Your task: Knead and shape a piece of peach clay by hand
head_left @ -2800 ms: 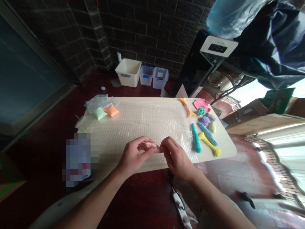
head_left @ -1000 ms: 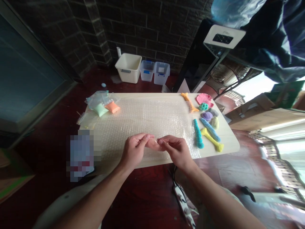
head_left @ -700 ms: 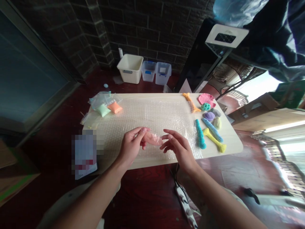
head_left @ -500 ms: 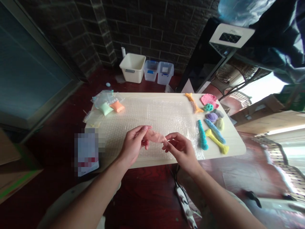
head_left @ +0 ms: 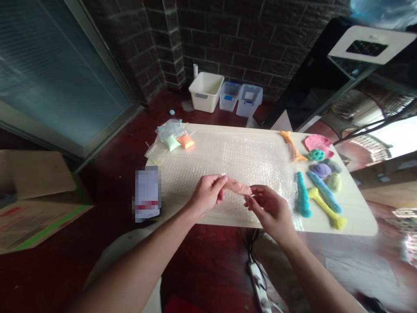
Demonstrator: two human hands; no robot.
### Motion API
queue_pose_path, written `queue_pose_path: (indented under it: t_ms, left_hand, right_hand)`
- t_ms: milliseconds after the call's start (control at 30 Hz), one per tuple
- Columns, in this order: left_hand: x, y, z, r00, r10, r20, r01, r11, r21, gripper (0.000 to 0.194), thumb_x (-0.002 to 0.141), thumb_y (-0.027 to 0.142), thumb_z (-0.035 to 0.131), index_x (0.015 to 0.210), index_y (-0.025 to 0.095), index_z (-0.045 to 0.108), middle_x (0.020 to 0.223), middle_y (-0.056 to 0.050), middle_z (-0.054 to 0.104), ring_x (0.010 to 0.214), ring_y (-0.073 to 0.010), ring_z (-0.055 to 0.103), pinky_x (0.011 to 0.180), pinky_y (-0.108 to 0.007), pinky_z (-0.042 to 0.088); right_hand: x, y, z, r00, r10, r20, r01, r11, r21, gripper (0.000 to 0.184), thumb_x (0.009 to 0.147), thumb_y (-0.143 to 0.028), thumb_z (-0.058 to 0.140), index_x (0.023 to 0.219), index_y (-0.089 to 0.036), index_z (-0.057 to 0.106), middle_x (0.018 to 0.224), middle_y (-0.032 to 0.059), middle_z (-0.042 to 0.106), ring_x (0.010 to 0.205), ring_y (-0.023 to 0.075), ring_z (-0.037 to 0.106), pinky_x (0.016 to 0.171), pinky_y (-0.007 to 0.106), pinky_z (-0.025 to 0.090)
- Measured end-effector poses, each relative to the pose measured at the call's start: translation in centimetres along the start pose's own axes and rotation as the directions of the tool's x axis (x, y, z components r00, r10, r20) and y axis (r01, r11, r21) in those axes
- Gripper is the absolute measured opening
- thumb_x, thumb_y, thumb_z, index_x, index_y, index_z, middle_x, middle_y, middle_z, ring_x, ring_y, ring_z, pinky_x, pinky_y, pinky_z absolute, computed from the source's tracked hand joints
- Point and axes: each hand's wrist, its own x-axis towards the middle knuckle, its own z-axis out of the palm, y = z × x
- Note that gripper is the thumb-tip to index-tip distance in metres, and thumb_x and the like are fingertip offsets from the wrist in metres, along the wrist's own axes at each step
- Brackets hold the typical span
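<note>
A long, pale pink piece of modelling clay (head_left: pixel 239 187) is stretched between my hands above the table. My left hand (head_left: pixel 210 190) pinches its left end between thumb and fingers. At its right end, the fingertips of my right hand (head_left: pixel 265 204) grip the tip. Under both hands lies a sheet of bubble wrap (head_left: pixel 208 161). To the right of my right hand are a teal twisted clay piece (head_left: pixel 303 195), a yellow bone-shaped clay piece (head_left: pixel 327 209) and a blue clay stick (head_left: pixel 325 191).
Green and orange clay packets (head_left: pixel 186 141) lie at the table's back left. An orange bone-shaped piece (head_left: pixel 293 146), a pink piece (head_left: pixel 317 144) and several clay lumps sit at the right. Bins (head_left: pixel 206 93) stand on the floor behind; a power strip (head_left: pixel 259 282) lies below.
The camera view has turned left, so the table and hands appear further right. Both hands still hold the pink clay, which now looks slimmer from this angle.
</note>
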Motion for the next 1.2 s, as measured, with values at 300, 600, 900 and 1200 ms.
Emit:
queue_pose_path:
  t_ms: [300,600,900,1200]
  left_hand:
    - [-0.3,1.6,-0.4,0.966,-0.141,0.217,0.211,0.915,-0.343,0.035,0.084,0.035,0.086,0.109,0.012,0.078,0.062,0.005,0.050,0.055,-0.0052,0.045,0.054,-0.018,0.033]
    - [-1.3,2.8,0.1,0.922,-0.192,0.336,0.322,0.863,-0.390,0.041,0.087,0.028,0.082,0.125,0.013,0.077,0.056,0.008,0.039,0.050,-0.0048,0.035,0.053,-0.020,0.032]
    - [-1.0,0.6,0.4,0.976,0.217,-0.007,-0.209,0.944,0.255,0.041,0.100,0.040,0.063,0.132,0.016,0.071,0.061,0.003,0.055,0.056,-0.0132,0.049,0.057,-0.026,0.037]
    - [-1.6,1.7,0.6,0.971,0.241,-0.011,-0.229,0.936,0.266,0.034,0.098,0.037,0.066,0.128,0.021,0.066,0.065,0.002,0.059,0.055,-0.0121,0.046,0.055,-0.025,0.033]
  right_hand:
    - [0.6,-0.1,-0.2,0.998,0.051,0.043,-0.062,0.950,0.307,0.031,0.088,-0.034,0.084,0.115,-0.020,0.080,0.075,0.0043,0.077,0.062,0.0154,0.069,0.060,0.029,0.057]
    - [0.7,-0.8,-0.8,0.960,0.174,0.219,-0.258,0.852,0.455,0.030,0.073,-0.035,0.096,0.094,-0.018,0.083,0.064,0.0030,0.074,0.052,0.0131,0.064,0.049,0.024,0.055]
    - [-0.4,-1.1,0.5,1.000,-0.022,0.008,0.021,0.992,0.122,0.022,0.085,-0.034,0.086,0.100,-0.020,0.078,0.076,0.0040,0.077,0.061,0.0156,0.069,0.058,0.028,0.056]
    - [-0.8,-1.0,1.0,0.997,-0.044,-0.058,0.049,0.994,0.094,0.029,0.088,-0.038,0.084,0.111,-0.021,0.077,0.078,0.0033,0.075,0.061,0.0165,0.068,0.058,0.030,0.056]
